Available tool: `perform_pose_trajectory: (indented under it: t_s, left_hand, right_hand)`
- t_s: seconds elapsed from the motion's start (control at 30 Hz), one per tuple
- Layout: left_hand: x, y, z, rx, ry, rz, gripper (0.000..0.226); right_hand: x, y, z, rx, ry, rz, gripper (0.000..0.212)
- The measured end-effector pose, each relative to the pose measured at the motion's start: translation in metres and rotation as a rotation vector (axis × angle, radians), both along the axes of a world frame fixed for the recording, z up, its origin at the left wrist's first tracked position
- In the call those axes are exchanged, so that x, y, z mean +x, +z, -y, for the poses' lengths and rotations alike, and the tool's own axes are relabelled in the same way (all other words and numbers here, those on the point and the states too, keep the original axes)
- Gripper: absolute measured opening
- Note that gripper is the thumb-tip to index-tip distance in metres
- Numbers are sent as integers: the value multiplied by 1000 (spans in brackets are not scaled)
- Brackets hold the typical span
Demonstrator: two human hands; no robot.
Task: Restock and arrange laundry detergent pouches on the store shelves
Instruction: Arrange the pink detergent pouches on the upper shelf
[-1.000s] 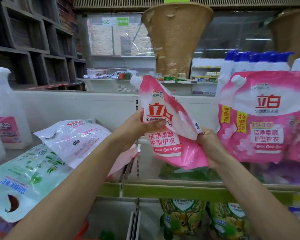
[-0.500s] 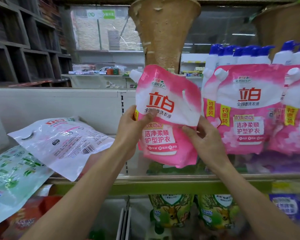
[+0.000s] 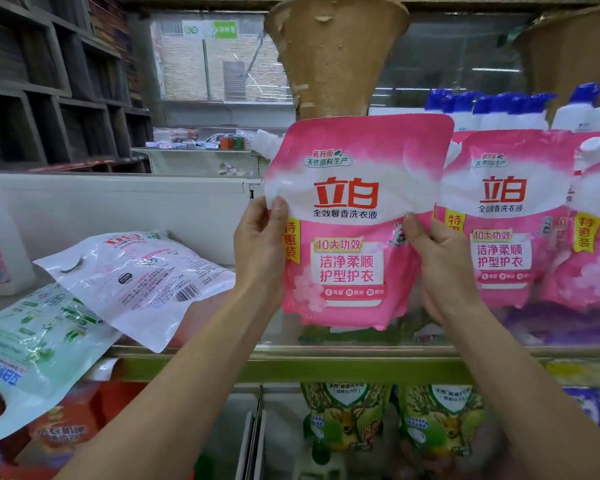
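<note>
Pinching pink pouch (image 3: 354, 220) between left grip (image 3: 260, 251) and right grip (image 3: 440, 265), shelved pouches (image 3: 499, 220) beside, white pouch (image 3: 139, 275) left

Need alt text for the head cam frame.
The left hand and right hand hold a pink detergent pouch upright, label facing the camera, beside matching pink pouches on the shelf. A white pouch and a green pouch lie at left.
</note>
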State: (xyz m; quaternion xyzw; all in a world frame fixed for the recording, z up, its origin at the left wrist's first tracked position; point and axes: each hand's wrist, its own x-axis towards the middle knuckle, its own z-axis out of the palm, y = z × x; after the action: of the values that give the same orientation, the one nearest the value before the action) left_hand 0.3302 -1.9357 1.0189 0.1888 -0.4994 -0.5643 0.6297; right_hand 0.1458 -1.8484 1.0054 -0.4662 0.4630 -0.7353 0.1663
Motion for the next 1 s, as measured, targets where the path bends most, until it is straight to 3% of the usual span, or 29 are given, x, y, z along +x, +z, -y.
perform_pose_trajectory:
  t_s: [0.17,0.3,0.53,1.0]
  left_hand:
    - [4,0,-1,-78,-52,74,12]
    - [3,21,-1,-115,-69,74,28]
    - [-10,32,2,-89,28,-55,23]
    - [5,33,12,-167,38,106,24]
  right_hand:
    - [-4,-4,-3,40,53,70,27]
    - [0,8,-8,4,60,86,41]
    - [2,23,2,4,21,226,30]
    - [-2,9,-10,53,-62,35,35]
